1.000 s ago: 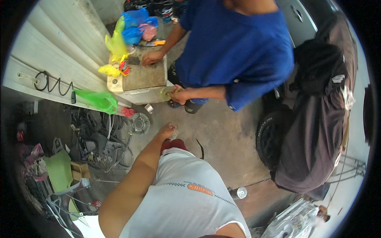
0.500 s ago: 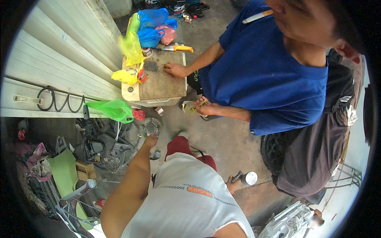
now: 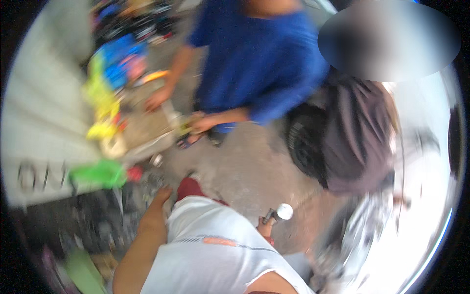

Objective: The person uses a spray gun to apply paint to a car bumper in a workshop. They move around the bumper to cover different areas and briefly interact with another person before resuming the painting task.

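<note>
Blur smears the whole view, so fine detail is lost. Nearest, the person's left hand (image 3: 159,196) hangs at the end of a bare forearm beside the white shirt (image 3: 215,245), fingers loosely apart and empty, just above dark clutter on the ground. The right hand (image 3: 267,226) is mostly hidden behind the shirt; it seems closed around a small tool with a pale round end (image 3: 283,211), though the grip is too blurred to be sure. Farther off, a co-worker in a blue shirt (image 3: 259,63) has one hand on a low block (image 3: 142,132) by yellow bags (image 3: 100,130). Judging by this, nothing is yet being worked on by the person.
</note>
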Tool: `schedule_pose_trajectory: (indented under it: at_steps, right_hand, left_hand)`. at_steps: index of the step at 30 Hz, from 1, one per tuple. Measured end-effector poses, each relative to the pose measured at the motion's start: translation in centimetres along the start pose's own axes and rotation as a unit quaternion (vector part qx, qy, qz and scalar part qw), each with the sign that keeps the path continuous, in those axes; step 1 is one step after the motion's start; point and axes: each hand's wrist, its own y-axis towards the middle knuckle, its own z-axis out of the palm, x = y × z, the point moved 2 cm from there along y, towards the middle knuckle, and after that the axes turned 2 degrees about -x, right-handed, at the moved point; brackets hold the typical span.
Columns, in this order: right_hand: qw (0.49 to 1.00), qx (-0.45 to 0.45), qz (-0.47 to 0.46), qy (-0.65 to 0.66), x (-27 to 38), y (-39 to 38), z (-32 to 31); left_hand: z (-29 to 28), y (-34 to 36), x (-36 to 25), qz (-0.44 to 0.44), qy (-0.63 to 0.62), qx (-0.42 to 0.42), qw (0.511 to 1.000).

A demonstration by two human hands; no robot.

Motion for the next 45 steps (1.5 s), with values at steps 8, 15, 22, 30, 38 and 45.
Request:
schedule_pose_trajectory:
  at_steps: [8, 15, 22, 30, 38, 45]
  right_hand:
    - [0.993, -0.117, -0.029, 0.018, -4.0, -10.1, 8.2]
    - [0.984, -0.138, 0.025, 0.111, -2.7, -15.5, 8.3]
    - [0.926, -0.265, 0.120, 0.240, -5.2, -17.3, 6.7]
    - [0.790, -0.498, 0.245, 0.263, -10.3, -16.9, -0.6]
    - [0.623, -0.631, 0.353, 0.299, -19.8, -21.2, -6.0]
    - [0.504, -0.666, 0.387, 0.392, -30.0, -26.9, -6.9]
  left_hand:
    - [-9.7, 3.3, -10.1, -0.025, 0.095, 0.155, 0.983]
    - [-6.2, 6.9, -23.0, 0.084, 0.240, 0.315, 0.915]
    - [-1.2, 6.0, -32.6, 0.133, 0.301, 0.364, 0.872]
    - [10.0, 10.8, -45.9, 0.129, 0.186, 0.364, 0.903]
    - [12.5, 11.0, -49.6, 0.071, 0.350, 0.368, 0.859]
    - [14.4, 8.8, -52.2, 0.100, 0.348, 0.320, 0.875]
